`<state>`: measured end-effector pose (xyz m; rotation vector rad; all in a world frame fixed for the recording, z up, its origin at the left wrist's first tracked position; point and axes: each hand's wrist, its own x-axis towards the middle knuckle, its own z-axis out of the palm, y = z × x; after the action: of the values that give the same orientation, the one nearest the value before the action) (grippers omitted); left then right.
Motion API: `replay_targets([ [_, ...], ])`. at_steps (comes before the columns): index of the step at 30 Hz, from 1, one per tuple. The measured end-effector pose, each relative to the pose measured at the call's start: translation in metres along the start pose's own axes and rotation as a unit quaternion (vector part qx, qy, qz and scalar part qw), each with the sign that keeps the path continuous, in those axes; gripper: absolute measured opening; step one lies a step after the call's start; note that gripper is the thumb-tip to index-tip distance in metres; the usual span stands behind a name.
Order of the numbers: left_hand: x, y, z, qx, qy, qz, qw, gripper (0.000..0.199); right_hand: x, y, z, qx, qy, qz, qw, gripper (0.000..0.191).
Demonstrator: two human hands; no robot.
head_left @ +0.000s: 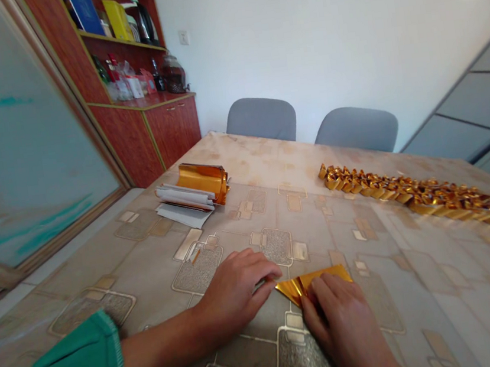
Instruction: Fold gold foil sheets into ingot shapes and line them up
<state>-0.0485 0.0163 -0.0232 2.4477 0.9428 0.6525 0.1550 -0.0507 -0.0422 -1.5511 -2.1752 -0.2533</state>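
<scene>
On the table [425, 310], the right hand [340, 320] pressed open-fingered on folded gold foil [291, 291]; the curled left hand's [235, 289] grip was unclear.

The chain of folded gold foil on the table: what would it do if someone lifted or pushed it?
The chain of folded gold foil is probably light for its size, being only thin folded foil. Lifted, it would likely sag, since it is many small linked pieces. A firm push might crease its folds.
</scene>
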Motion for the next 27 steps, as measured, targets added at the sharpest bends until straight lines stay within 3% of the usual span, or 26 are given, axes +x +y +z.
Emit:
replay_targets([
  [10,-0.002,0.001,0.003,0.047,0.019,0.011,0.999,0.012,0.001,-0.002,0.0,0.025,-0.002,0.026,0.999,0.016],
  [15,-0.009,0.013,0.01,0.115,0.044,0.189,0.974,0.017,0.001,-0.001,0.002,0.028,-0.004,0.031,0.999,0.017],
  [17,-0.011,0.017,0.014,0.139,0.031,0.224,0.964,0.017,0.0,0.0,0.004,0.023,0.002,0.026,0.999,0.016],
  [22,-0.014,0.018,0.018,0.158,-0.02,0.23,0.96,0.017,0.0,-0.001,0.007,0.002,0.02,0.023,1.0,0.016],
  [27,-0.02,0.015,0.012,0.159,-0.063,0.207,0.963,0.041,-0.002,0.0,0.003,0.016,0.0,0.009,1.0,0.015],
])
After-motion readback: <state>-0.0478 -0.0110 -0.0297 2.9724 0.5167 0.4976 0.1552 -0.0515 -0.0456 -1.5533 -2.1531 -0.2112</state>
